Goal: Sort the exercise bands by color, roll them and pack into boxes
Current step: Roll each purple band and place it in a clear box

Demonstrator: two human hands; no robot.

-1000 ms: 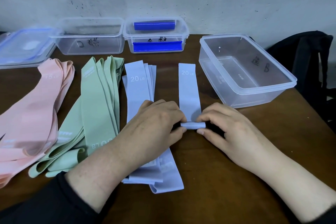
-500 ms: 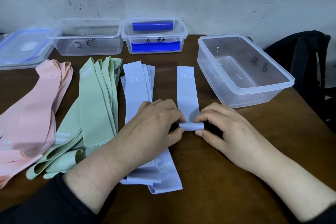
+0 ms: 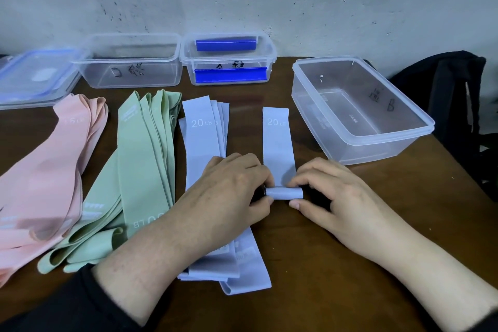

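Lilac band point(image 3: 278, 140) on the table point(image 3: 336, 264): both hands, left hand point(image 3: 231, 191) and right hand point(image 3: 334, 197), pinch its started roll point(image 3: 284, 193); even pressure at both ends should keep edges aligned.

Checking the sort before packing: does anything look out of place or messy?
Nothing is missorted: pink bands, green bands and blue bands lie in separate piles. Only the green pile's near ends are splayed and curled.

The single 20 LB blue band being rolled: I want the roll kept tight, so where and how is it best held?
Hold the blue band at its rolled near end, one hand at each open end, left hand and right hand coming in from the sides. The short roll lies crosswise, and the flat tail runs away toward the wall.
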